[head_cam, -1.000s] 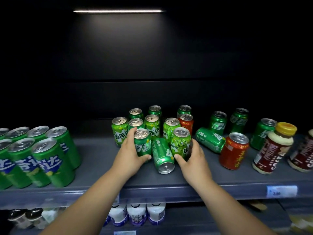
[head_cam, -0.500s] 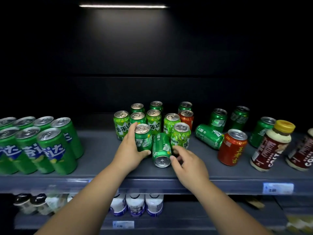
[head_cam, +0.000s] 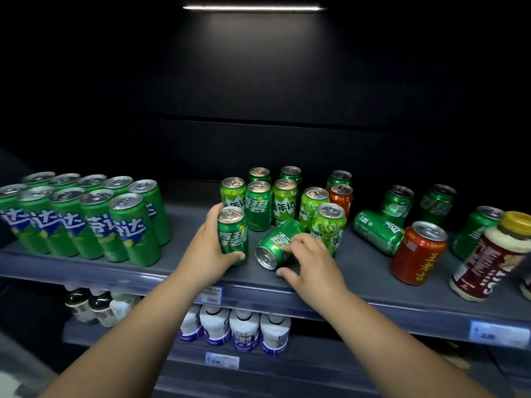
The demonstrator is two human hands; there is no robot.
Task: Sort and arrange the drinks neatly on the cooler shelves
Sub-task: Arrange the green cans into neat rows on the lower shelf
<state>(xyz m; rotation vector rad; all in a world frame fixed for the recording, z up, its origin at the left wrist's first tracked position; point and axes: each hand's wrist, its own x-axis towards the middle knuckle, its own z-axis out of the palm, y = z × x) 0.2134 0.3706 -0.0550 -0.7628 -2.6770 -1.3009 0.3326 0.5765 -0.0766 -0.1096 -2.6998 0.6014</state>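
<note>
Left hand (head_cam: 211, 254) is wrapped around an upright green can (head_cam: 232, 237) at centre frame, its base on the shelf (head_cam: 373, 271). Right hand (head_cam: 313, 259) has its fingers curled over a toppled green can (head_cam: 273, 247) lying just right of it, lid pointing at me, thumb splayed underneath toward the shelf's front lip.

That thumb is my worry. I'd call this grip only half made, and a can on its side so near the edge could roll forward and drop to the lower shelves if the fingers slip.

Second hazard: a light-green can (head_cam: 329, 228) stands right behind my right knuckles, touching or nearly so. Swing the toppled one upright too wide and I reckon it clips that can, which could domino into the tight cluster behind.

At right of frame a second toppled can (head_cam: 376, 231) leans against a red can (head_cam: 418, 254). Any jolt to the shelf could set it rolling.
</note>
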